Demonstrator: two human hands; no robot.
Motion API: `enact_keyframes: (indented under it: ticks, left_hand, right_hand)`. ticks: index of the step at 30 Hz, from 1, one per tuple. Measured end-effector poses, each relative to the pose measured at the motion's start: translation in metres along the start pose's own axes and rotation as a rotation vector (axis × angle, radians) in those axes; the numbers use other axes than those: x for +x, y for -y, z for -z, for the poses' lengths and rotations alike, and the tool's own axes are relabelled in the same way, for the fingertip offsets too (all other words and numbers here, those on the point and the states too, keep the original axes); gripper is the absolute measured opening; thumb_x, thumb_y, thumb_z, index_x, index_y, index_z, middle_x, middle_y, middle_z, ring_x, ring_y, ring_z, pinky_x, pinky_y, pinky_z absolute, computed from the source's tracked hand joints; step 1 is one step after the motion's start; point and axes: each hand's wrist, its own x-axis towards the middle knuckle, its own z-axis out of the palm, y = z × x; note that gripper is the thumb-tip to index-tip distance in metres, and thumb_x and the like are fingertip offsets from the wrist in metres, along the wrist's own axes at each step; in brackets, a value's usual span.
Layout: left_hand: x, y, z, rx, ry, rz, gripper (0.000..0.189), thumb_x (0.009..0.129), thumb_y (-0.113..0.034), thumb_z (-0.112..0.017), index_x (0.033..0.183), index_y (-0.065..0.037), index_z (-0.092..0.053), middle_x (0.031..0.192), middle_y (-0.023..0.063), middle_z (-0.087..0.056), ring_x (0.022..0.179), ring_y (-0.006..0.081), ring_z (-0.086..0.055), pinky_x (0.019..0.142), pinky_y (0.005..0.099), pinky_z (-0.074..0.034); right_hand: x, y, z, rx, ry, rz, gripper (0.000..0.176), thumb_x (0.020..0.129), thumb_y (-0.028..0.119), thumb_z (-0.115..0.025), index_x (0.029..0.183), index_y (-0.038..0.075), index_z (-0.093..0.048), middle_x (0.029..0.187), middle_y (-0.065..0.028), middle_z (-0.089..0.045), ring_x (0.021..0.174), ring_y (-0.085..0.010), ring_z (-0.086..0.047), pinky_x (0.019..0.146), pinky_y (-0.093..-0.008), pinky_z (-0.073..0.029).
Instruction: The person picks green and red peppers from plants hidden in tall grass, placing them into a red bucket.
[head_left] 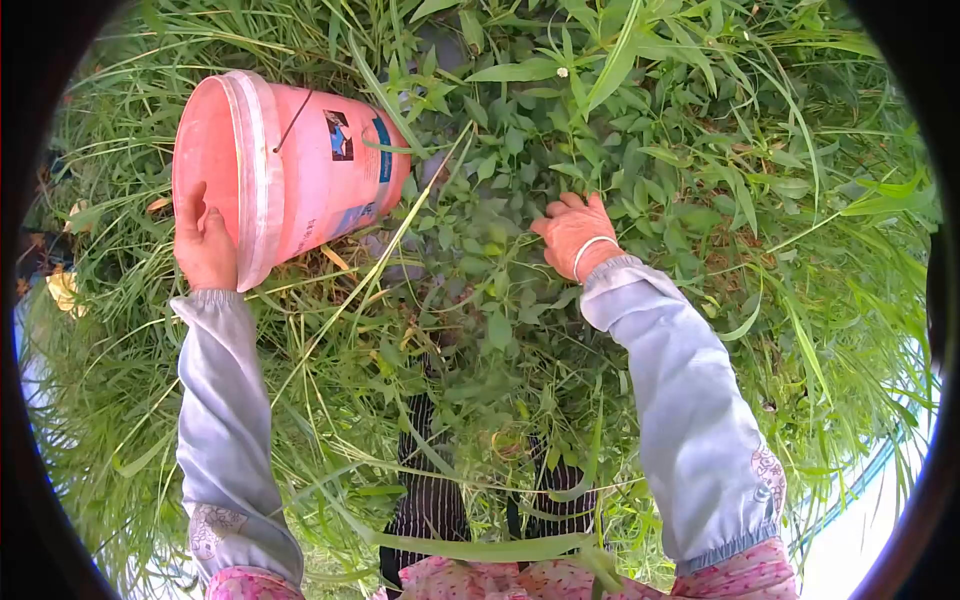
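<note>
A pink bucket lies tilted on its side in the grass, its mouth facing left. My left hand is at the bucket's rim, thumb and fingers apart, with nothing visible held between them. Among the leafy green plants near the centre is my right hand, with a white bangle on its wrist. Its fingers are curled together at the leaves, and what they hold, if anything, is hidden. Grey sleeves cover both forearms.
Tall grass surrounds the plants, with long blades crossing in front of my striped trouser legs. A yellowish object lies at the far left. The bucket's thin handle rests against its side.
</note>
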Motion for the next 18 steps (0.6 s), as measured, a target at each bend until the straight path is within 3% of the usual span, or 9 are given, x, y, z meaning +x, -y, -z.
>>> enact_keyframes:
  ticks: [1,2,4,7,8,11,12,15,18]
  left_hand:
    - [-0.004,-0.021,0.004,-0.032,-0.075,-0.088,0.031,0.083,-0.002,-0.050,0.112,-0.008,-0.057,0.105,0.0109,-0.059,0.098,0.0223,-0.056,0.083,0.0329,-0.044]
    - [-0.011,-0.056,0.007,0.019,-0.083,-0.302,0.027,0.083,0.002,-0.048,0.107,-0.007,-0.057,0.098,0.0100,-0.060,0.094,0.0218,-0.057,0.081,0.0328,-0.045]
    - [-0.034,-0.086,0.005,-0.075,0.135,-0.386,0.024,0.083,0.003,-0.048,0.104,-0.003,-0.058,0.096,0.0083,-0.061,0.089,0.0192,-0.057,0.080,0.0269,-0.043]
    - [-0.089,-0.115,-0.036,-0.268,0.573,-0.325,0.021,0.077,0.007,-0.049,0.093,0.000,-0.059,0.091,0.0116,-0.060,0.083,0.0223,-0.059,0.075,0.0279,-0.045]
    - [-0.106,-0.125,-0.054,-0.317,0.639,-0.325,0.022,0.072,0.006,-0.051,0.091,-0.002,-0.060,0.089,0.0138,-0.062,0.081,0.0293,-0.061,0.072,0.0324,-0.048]
    - [-0.154,-0.139,-0.106,-0.395,0.922,-0.182,0.023,0.075,0.006,-0.049,0.093,-0.002,-0.060,0.092,0.0119,-0.061,0.082,0.0243,-0.060,0.073,0.0286,-0.047]
    - [-0.165,-0.141,-0.123,-0.383,0.947,-0.186,0.027,0.074,0.004,-0.052,0.098,-0.005,-0.061,0.095,0.0129,-0.061,0.089,0.0263,-0.059,0.076,0.0309,-0.047]
    - [-0.183,-0.147,-0.165,-0.117,0.941,-0.521,0.037,0.072,0.002,-0.057,0.107,-0.010,-0.058,0.110,0.0122,-0.056,0.106,0.0289,-0.052,0.086,0.0372,-0.043]
    - [-0.190,-0.158,-0.175,0.127,1.093,-0.554,0.049,0.068,-0.001,-0.061,0.116,-0.012,-0.053,0.123,0.0108,-0.048,0.120,0.0294,-0.039,0.094,0.0429,-0.035]
  right_hand:
    - [-0.008,-0.012,0.003,0.026,0.197,-0.066,0.028,0.075,0.012,-0.056,0.102,0.018,-0.063,0.114,-0.0072,-0.055,0.120,-0.0267,-0.040,0.103,-0.0511,-0.022]
    - [-0.019,-0.023,-0.003,0.010,0.221,-0.050,0.028,0.076,0.014,-0.056,0.102,0.019,-0.063,0.112,-0.0081,-0.055,0.119,-0.0266,-0.042,0.101,-0.0520,-0.024]
    - [-0.038,-0.045,-0.039,0.021,0.242,-0.014,0.027,0.077,0.019,-0.057,0.104,0.019,-0.062,0.108,-0.0085,-0.057,0.114,-0.0269,-0.046,0.099,-0.0522,-0.027]
    - [-0.062,-0.059,-0.085,0.116,0.246,-0.047,0.028,0.079,0.025,-0.056,0.107,0.019,-0.060,0.102,-0.0077,-0.060,0.108,-0.0282,-0.050,0.098,-0.0504,-0.028]
    - [-0.069,-0.050,-0.075,0.155,0.253,-0.118,0.027,0.080,0.026,-0.055,0.106,0.018,-0.060,0.102,-0.0077,-0.060,0.106,-0.0286,-0.051,0.099,-0.0499,-0.028]
    - [-0.074,-0.041,-0.073,0.168,0.212,-0.140,0.018,0.084,0.024,-0.051,0.096,0.017,-0.062,0.105,-0.0040,-0.060,0.100,-0.0259,-0.055,0.088,-0.0489,-0.036]
    - [-0.073,-0.039,-0.076,0.156,0.157,-0.107,0.017,0.084,0.024,-0.051,0.094,0.016,-0.062,0.102,-0.0035,-0.060,0.097,-0.0260,-0.056,0.084,-0.0483,-0.037]
    - [-0.075,-0.031,-0.079,0.289,-0.056,-0.022,0.015,0.083,0.023,-0.052,0.091,0.015,-0.062,0.094,-0.0024,-0.061,0.090,-0.0268,-0.056,0.077,-0.0463,-0.037]
    - [-0.079,-0.023,-0.072,0.383,-0.215,0.006,0.013,0.079,0.020,-0.056,0.090,0.013,-0.060,0.090,-0.0038,-0.060,0.088,-0.0248,-0.056,0.075,-0.0419,-0.038]
